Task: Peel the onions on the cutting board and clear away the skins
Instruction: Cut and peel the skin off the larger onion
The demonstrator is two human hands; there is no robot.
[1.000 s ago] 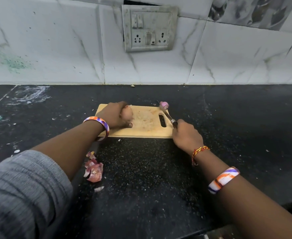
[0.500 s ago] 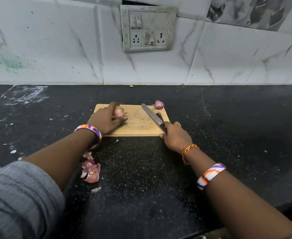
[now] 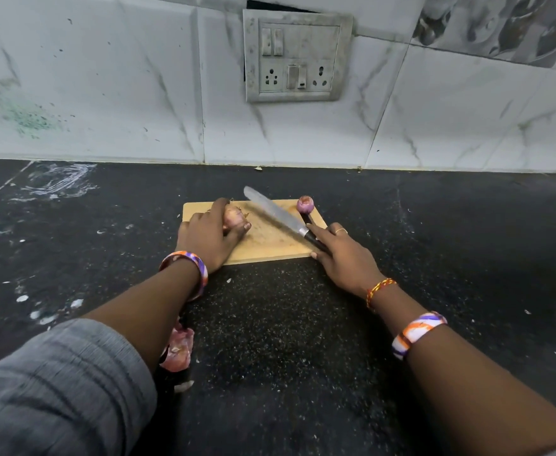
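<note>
A wooden cutting board (image 3: 270, 246) lies on the black counter. My left hand (image 3: 209, 236) grips an unpeeled brown-pink onion (image 3: 233, 217) on the board's left part. My right hand (image 3: 344, 258) holds the black handle of a knife (image 3: 275, 212) at the board's right front corner. The blade points up and to the left, slanting over the board toward the held onion. A small peeled purple onion (image 3: 305, 204) sits at the board's far right corner. A pile of pink onion skins (image 3: 179, 347) lies on the counter under my left forearm.
The black counter (image 3: 302, 340) is speckled with crumbs and white smears at the left. A tiled wall with a switch and socket plate (image 3: 294, 55) stands behind the board. A small skin scrap (image 3: 183, 386) lies near the pile.
My right hand has swung the knife blade leftward, from near the purple onion to across the board toward the held onion. My left hand stays on the onion.
</note>
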